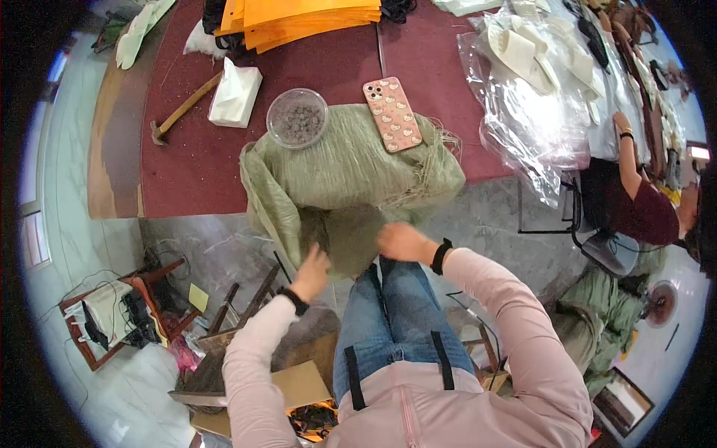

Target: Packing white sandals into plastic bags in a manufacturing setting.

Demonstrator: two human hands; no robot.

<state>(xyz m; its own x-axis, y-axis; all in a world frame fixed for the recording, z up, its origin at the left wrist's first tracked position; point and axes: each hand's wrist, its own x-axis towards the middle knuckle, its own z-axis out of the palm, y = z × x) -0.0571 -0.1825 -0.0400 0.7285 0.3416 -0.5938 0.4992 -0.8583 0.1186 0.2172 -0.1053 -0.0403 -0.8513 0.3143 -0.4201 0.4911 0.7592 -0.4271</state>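
Note:
A large green woven sack (351, 168) stands against the table edge in front of my knees. My left hand (311, 270) grips a dark green flat piece (351, 239) at the sack's lower front. My right hand (402, 241) rests on the same piece at its right edge, fingers curled on it. On top of the sack sit a clear round bowl of small dark bits (297, 118) and a pink phone (392, 114) lying flat.
The maroon table (194, 160) holds a hammer (183, 110), a white folded packet (235, 95), stacked orange sheets (310, 19) and clear plastic bags with white pieces (530, 82). Another person (635, 198) sits at right. A wooden stool (119, 313) and cardboard (299, 384) lie on the floor at left.

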